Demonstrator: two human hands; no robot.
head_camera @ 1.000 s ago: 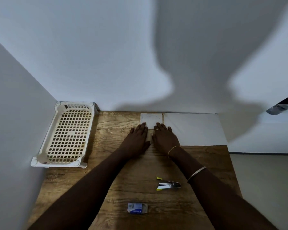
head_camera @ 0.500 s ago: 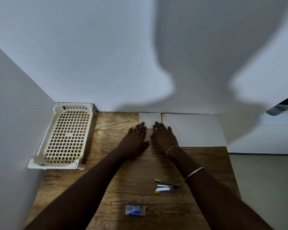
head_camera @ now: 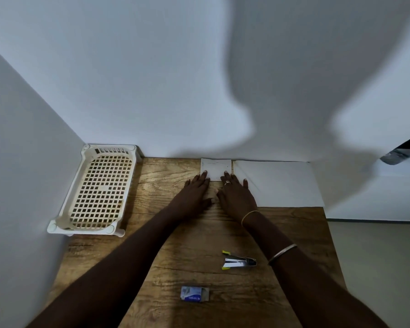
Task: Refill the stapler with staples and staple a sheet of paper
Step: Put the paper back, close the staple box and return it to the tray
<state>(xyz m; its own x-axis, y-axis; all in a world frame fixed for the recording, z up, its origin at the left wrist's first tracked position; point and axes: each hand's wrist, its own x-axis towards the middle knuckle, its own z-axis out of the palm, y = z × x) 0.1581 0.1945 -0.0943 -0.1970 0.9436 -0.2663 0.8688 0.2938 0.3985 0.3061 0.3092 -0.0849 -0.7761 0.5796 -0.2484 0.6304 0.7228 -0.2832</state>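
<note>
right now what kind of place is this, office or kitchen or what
Probably a plain desk corner set up for paperwork, more office than kitchen: a wooden table against white walls, with a stapler, a small staple box and white paper on it.

Both bare forearms reach forward and converge, so the two hands lie side by side, palms down and flat. The left hand (head_camera: 195,194) has its fingers extended and close together, fingertips resting on the near edge of the small paper square (head_camera: 216,167), thumb angled inward toward the other hand. The right hand (head_camera: 237,196) has its fingers slightly spread, the index fingertip on the same edge; a ring sits on one finger. A thin bangle circles the right wrist, and a second bangle sits farther up the forearm.
</note>
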